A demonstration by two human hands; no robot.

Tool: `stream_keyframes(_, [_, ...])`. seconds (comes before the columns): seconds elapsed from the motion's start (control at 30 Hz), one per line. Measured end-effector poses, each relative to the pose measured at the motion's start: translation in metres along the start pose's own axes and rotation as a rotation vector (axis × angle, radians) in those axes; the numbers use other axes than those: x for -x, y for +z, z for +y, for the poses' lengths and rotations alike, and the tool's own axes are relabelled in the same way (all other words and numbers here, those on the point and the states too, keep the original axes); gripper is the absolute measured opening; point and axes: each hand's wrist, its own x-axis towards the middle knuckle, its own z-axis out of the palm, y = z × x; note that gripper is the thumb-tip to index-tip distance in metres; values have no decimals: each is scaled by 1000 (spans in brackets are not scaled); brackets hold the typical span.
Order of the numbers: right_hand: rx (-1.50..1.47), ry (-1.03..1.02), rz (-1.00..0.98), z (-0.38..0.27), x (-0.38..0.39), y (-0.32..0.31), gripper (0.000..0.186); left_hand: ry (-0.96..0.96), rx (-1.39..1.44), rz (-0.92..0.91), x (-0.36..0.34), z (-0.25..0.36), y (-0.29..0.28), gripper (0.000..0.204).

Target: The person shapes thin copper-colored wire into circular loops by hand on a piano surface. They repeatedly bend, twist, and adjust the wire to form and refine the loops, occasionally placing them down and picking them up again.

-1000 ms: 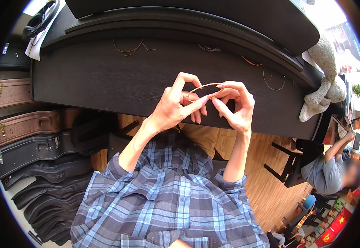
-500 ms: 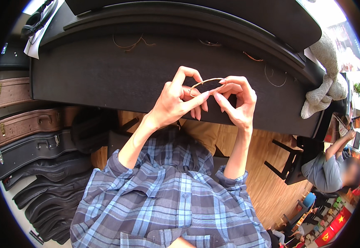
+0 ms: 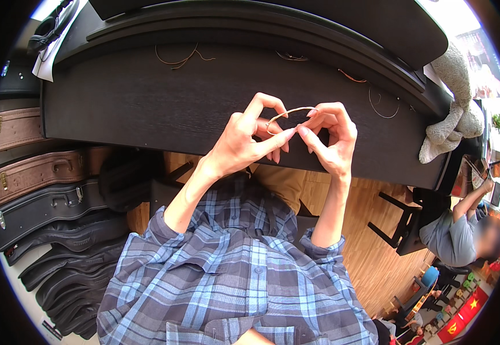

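Observation:
A thin tan loop of cord or wire is held up over the black piano-like surface, its band bowed away from me. My left hand pinches its near side, thumb and fingertips closed at the middle. Opposite, my right hand grips the other end between thumb and fingers. The two thumb tips almost meet. Fingers hide parts of the loop, so where its ends join cannot be made out.
Loose thin strands lie along the back of the surface, with a reddish one and a curled one farther right. A grey plush toy sits at the right end. Instrument cases stack at left; a seated person is at right.
Both hands stay over the same spot with the loop still held. The left hand's fingertips and thumb have shifted slightly to the right, and the loop's near side is now more covered.

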Motion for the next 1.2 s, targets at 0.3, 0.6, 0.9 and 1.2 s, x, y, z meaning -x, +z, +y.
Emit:
stream_keyframes(0.3, [-23,4,44,4,2,3,27,70,-23,14,0,-2,1,28])
stream_keyframes(0.6, [-102,19,-172,1,1,-8,30,-117,256,-185,0,4,-7,38])
stream_keyframes(0.9, [-100,-76,-207,2,2,-10,36,-164,463,-246,1,9,-16,41])
stream_keyframes(1.2, [-184,-108,-178,13,4,-7,40,-175,499,-279,1,9,-17,40])
